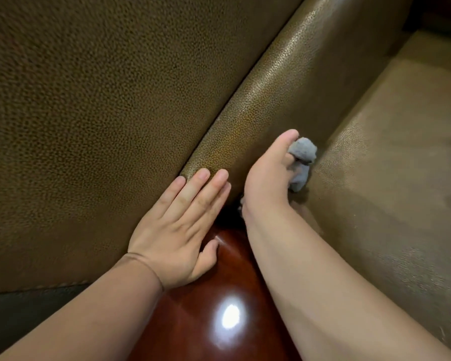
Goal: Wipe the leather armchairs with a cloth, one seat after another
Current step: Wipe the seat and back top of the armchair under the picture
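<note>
The cloth (301,162) — grey and bunched — is sitting in the right hand (268,173), whose thumb and fingers are curling round it so that only a wad is showing past the knuckles. That hand is pressing the wad down into the crease where the padded leather arm (284,82) is meeting the seat cushion (391,157) of the armchair. Just beside it, the left hand (182,225) is lying flat with its fingers straight and close together; the fingertips (202,175) are touching the near end of the padded arm, while the palm and thumb are resting on a glossy reddish wood surface (208,308) — a bright light is reflecting off it. To the left, a broad pebbled leather panel (102,100) is filling the view.
</note>
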A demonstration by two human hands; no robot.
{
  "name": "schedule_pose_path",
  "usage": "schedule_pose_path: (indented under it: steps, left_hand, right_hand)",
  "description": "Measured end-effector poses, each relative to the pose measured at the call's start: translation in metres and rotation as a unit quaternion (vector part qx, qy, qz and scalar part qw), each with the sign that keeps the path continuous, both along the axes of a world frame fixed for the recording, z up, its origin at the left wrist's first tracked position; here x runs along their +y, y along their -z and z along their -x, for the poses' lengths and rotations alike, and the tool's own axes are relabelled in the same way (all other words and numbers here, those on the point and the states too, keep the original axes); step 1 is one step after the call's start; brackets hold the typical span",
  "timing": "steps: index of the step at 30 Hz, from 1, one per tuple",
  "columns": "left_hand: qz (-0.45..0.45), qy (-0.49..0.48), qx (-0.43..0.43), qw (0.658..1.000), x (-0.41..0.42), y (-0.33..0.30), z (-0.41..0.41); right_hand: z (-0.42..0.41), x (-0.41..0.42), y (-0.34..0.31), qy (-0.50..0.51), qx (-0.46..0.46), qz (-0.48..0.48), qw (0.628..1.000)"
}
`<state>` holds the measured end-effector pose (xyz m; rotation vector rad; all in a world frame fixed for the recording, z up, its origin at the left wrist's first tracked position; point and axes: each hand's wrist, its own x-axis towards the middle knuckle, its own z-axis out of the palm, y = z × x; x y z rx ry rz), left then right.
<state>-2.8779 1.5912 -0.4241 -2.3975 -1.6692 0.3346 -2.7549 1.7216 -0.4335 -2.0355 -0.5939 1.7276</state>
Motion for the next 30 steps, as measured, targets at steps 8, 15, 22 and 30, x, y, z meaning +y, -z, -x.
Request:
schedule_pose_path:
  steps: [8, 15, 22, 30]
  left_hand:
    - [-0.015, 0.009, -0.032, 0.999, -0.002, 0.006, 0.002]
    - [-0.006, 0.004, -0.039, 0.999, -0.003, 0.006, 0.002]
    - [0.005, 0.000, -0.020, 1.000, -0.002, 0.002, 0.003]
    - [0.011, -0.005, -0.010, 1.000, -0.003, 0.000, 0.001]
  right_hand:
    - [0.002, -0.008, -0.005, -0.246, -0.097, -0.399, 0.878]
    - [-0.015, -0.064, 0.003, -0.393, -0.104, -0.518, 0.752]
    - [-0.033, 0.009, 0.013, -0.413, -0.153, -0.592, 0.675]
    - [-0.042, 0.035, 0.024, -0.238, -0.114, -0.479, 0.837]
